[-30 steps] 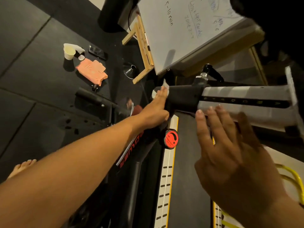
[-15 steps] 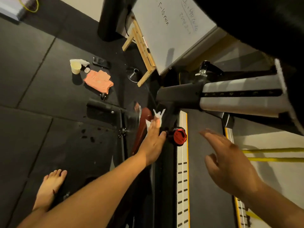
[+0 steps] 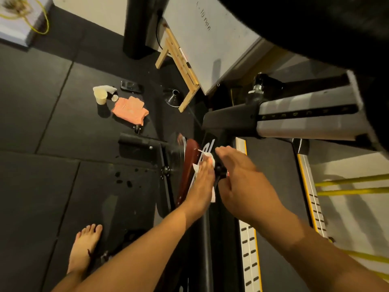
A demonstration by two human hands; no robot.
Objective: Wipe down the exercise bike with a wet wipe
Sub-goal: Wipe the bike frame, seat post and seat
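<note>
Your left hand [image 3: 202, 182], fingers straight, presses the wet wipe [image 3: 213, 196] flat on the dark frame of the exercise bike [image 3: 231, 121], beside its red flywheel [image 3: 189, 163]. The wipe looks limp, light and slick, so pin it under flat fingers. The frame, likely heavy and rigid, runs lengthwise away from you. Your right hand [image 3: 240, 178] covers the knob [image 3: 220, 172]; you cannot tell whether it grips.
</note>
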